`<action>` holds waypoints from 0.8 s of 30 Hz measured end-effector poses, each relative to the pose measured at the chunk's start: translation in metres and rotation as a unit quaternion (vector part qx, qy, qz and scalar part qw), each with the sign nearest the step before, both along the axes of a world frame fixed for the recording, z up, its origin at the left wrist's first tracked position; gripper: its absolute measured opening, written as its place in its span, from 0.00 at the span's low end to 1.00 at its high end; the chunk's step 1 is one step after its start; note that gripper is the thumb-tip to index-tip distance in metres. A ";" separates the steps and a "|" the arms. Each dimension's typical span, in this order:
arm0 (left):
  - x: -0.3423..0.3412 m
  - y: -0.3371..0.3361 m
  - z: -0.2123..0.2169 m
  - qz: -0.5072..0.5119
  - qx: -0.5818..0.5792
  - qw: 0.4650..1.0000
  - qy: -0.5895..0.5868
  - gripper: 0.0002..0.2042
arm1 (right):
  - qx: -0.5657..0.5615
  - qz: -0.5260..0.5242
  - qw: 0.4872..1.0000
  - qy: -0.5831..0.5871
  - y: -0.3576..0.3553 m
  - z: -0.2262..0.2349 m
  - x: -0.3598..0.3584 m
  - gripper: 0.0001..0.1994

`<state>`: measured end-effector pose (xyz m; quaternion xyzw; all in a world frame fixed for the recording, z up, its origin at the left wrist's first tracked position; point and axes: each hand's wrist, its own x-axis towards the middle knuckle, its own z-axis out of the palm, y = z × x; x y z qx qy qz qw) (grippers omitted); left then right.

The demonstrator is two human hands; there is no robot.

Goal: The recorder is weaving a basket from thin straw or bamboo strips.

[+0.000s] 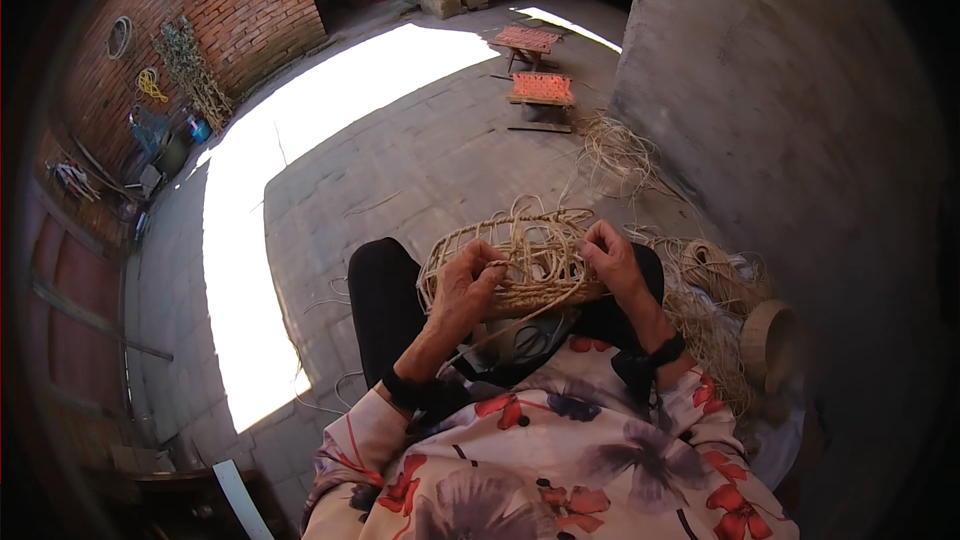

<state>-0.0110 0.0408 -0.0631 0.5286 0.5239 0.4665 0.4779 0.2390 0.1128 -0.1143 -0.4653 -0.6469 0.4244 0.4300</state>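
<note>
A half-woven basket (440, 262) of tan straw cord rests across my lap, with loose strands looping out of its top. At its left side my left hand (466, 285) is closed, thumb and fingers pinching a twisted cord near the rim. My right hand (614, 262) is over the right end of the basket, fingertips pinched together on what looks like a thin strand, too fine to make out fully. Below the basket, a dark looped item (532, 342) that resembles scissor handles lies in my lap, partly hidden.
Coils of straw cord (705, 265) and a round woven piece (768, 345) lie to my right by the grey wall (790, 120). More loose cord (618, 155) is ahead. Two folding stools (541, 89) with orange-red seats stand farther off. A brick wall (230, 0) is at the far left.
</note>
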 end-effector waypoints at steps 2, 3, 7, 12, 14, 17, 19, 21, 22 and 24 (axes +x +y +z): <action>0.004 0.000 -0.004 -0.011 0.012 1.000 0.014 0.06 | -0.109 0.059 0.987 0.100 0.001 -0.010 0.004 0.10; 0.006 0.000 -0.006 -0.010 -0.006 1.000 0.021 0.06 | -0.135 0.065 0.985 0.087 -0.002 -0.013 0.006 0.10; 0.006 -0.004 0.000 -0.022 0.057 0.984 0.167 0.07 | -0.140 0.070 0.982 0.107 0.003 -0.023 0.017 0.10; 0.000 -0.012 -0.007 0.009 0.070 0.995 0.068 0.10 | -0.096 -0.024 0.983 0.152 -0.009 -0.020 0.029 0.06; -0.005 -0.013 -0.007 -0.015 0.059 0.993 -0.096 0.10 | -0.059 -0.034 0.990 0.120 -0.016 -0.017 0.031 0.04; -0.025 -0.012 -0.011 -0.021 -0.017 0.969 -0.245 0.08 | 0.037 -0.014 0.996 0.082 -0.020 -0.017 0.026 0.05; -0.041 -0.011 -0.010 -0.032 -0.075 0.966 -0.245 0.08 | 0.056 0.001 0.997 0.052 -0.027 0.006 0.020 0.06; -0.049 -0.011 -0.007 -0.028 -0.073 0.982 -0.172 0.09 | 0.095 0.023 0.995 -0.003 -0.027 0.017 0.015 0.09; -0.050 -0.011 -0.006 -0.025 -0.070 0.992 -0.101 0.09 | 0.096 0.023 0.995 -0.002 -0.027 0.016 0.012 0.09; -0.050 -0.014 0.004 -0.043 -0.066 0.997 -0.009 0.10 | 0.200 0.022 0.974 -0.104 -0.028 0.013 0.008 0.11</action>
